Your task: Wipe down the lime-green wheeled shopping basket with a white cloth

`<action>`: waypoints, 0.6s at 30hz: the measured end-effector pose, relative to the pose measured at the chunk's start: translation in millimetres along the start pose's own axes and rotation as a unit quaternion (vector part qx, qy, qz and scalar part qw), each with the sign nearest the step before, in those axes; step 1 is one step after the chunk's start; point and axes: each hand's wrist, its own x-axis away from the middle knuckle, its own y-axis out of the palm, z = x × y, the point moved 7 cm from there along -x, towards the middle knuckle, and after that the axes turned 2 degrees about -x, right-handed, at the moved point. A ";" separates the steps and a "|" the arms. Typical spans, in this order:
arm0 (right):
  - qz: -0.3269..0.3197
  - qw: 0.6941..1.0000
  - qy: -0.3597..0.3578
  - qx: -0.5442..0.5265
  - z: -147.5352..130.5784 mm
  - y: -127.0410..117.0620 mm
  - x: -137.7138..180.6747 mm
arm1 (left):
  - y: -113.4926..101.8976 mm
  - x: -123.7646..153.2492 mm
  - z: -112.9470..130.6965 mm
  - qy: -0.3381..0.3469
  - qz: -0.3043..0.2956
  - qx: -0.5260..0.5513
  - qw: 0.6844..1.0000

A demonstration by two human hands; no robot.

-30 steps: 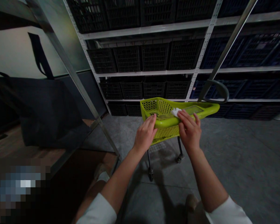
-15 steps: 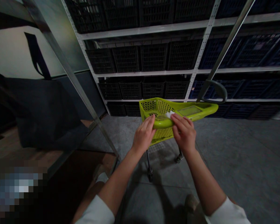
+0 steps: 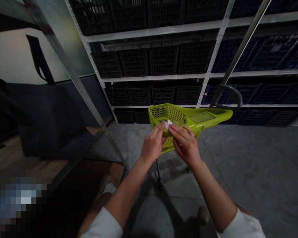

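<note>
A lime-green plastic shopping cart (image 3: 174,111) with a perforated basket stands in front of me on wheels. My left hand (image 3: 151,142) is wrapped over the near left part of its rim, thumb below. Between my hands, a crumpled white wipe (image 3: 168,124), perhaps tissue or cloth, lies against the same rim. The fingers of my right hand (image 3: 188,145) press it there from the right, close to the left fingertips. Part of the wipe is hidden under those fingers.
White metal shelving (image 3: 154,78) with rows of dark crates (image 3: 164,61) spans the back. A metal post (image 3: 89,105) and a dark bag (image 3: 52,119) on a wooden surface are at left. A slanted pole (image 3: 248,39) with a grey loop rises beyond the cart's right end.
My right hand has slid left along the cart's rim with the white wipe, coming close to my left hand. The left hand has stayed in place on the rim.
</note>
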 end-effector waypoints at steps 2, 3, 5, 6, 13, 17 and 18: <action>0.048 0.998 0.036 0.024 28.2 -17.3 2.7 | 0.7 0.2 -0.2 0.005 -0.001 -0.008 1.000; 0.080 0.994 0.059 0.041 40.9 -26.1 4.6 | 1.3 0.3 0.0 0.007 0.000 -0.010 1.000; 0.132 0.984 0.095 0.073 54.8 -37.1 8.2 | 2.6 0.6 1.0 0.010 0.001 -0.011 1.000; 0.141 0.981 0.102 0.081 54.1 -37.4 8.7 | 3.2 0.7 1.6 0.010 0.002 -0.010 1.000; 0.006 1.000 0.021 0.004 -21.1 8.1 -1.7 | 2.3 0.6 3.9 0.006 0.003 0.004 1.000; 0.002 1.000 0.018 0.006 -3.5 -1.6 0.0 | 0.5 0.6 1.0 0.003 -0.003 -0.011 1.000; 0.018 0.999 0.033 0.015 10.4 -9.3 1.3 | 0.5 0.6 0.1 0.001 -0.005 -0.017 1.000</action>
